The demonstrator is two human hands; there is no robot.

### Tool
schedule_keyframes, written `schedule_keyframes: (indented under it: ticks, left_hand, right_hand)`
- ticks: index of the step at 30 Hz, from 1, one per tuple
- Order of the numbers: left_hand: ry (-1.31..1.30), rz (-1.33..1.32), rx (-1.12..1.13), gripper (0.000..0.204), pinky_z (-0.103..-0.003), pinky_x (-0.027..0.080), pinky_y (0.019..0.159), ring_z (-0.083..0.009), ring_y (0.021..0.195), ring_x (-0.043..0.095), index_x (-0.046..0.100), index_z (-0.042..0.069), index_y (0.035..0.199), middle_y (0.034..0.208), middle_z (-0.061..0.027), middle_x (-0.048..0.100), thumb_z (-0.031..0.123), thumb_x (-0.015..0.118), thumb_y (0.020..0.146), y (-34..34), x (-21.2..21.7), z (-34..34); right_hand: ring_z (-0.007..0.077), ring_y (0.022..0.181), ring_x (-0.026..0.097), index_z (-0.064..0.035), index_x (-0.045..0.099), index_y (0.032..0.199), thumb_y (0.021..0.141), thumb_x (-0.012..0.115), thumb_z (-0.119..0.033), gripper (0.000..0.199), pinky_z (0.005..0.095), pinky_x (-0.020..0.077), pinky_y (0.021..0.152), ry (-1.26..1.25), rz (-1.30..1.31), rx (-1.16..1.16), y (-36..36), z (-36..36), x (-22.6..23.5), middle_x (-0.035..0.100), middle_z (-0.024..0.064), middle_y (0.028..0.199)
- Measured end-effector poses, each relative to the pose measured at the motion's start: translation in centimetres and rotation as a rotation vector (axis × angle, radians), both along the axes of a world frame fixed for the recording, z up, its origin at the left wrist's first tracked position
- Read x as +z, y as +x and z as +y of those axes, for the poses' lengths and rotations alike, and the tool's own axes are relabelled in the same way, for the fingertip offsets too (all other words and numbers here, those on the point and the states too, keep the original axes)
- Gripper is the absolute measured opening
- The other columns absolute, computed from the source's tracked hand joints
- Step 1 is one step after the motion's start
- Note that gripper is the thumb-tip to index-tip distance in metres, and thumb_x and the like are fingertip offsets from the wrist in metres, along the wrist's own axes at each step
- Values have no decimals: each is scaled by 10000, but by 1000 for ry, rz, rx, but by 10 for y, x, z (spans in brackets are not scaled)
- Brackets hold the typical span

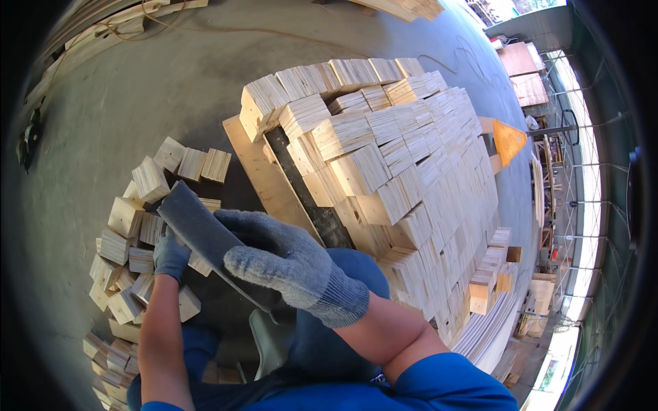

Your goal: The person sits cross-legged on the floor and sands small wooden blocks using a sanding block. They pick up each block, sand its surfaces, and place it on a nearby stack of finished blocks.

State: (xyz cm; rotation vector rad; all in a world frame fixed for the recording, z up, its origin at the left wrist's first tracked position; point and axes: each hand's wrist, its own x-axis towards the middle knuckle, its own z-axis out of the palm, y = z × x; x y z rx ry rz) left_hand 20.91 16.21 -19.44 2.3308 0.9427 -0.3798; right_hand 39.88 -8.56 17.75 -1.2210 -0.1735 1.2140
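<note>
My right hand (pixel 291 264), in a grey knit glove, holds a long, dark, flat strip (pixel 205 229) between thumb and fingers. The strip slants from the upper left down toward my lap, and its material is not clear. My left hand (pixel 170 257), also gloved, is beyond the strip at the loose pile of pale wooden blocks (pixel 125 218). Its fingers seem closed on a wooden block (pixel 181 240), which the strip partly hides along with the fingertips.
A large stack of pale blocks (pixel 411 164) stands to the right on a wooden pallet (pixel 250 164). More blocks (pixel 110 363) lie at lower left. An orange triangular piece (pixel 508 144) sits past the stack. A cord (pixel 253 29) crosses the grey floor (pixel 185 82).
</note>
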Motion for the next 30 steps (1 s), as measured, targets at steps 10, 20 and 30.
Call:
schedule_keyframes:
  ticks: [10, 20, 30]
  left_hand:
    - [-61, -62, -140, 818, -504, 501, 1100, -423, 1303, 630, 552, 133, 1504, 1466, -228, 624, 604, 732, 860, -42, -91, 13]
    - [-145, 54, -125, 766, -445, 553, 984, -365, 1102, 703, 655, 34, 1326, 1262, -221, 706, 433, 861, 705, -15, -52, 19]
    - [-610, -50, 339, 656, -385, 608, 840, -261, 887, 764, 734, -57, 1178, 1046, -168, 788, 182, 946, 605, -60, 16, -10]
  right_hand:
    - [198, 1269, 610, 39, 490, 1547, 965, 799, -273, 729, 346, 475, 1105, 25, 43, 20, -2, -2, 2, 652, 125, 1372]
    - [219, 1330, 587, 37, 464, 1569, 959, 808, -366, 808, 369, 452, 1147, -10, -18, 57, -1, -5, 1, 633, 155, 1422]
    - [171, 1207, 651, 19, 508, 1532, 1005, 754, -306, 666, 319, 533, 1041, 15, -141, 28, -8, -8, 4, 685, 136, 1325]
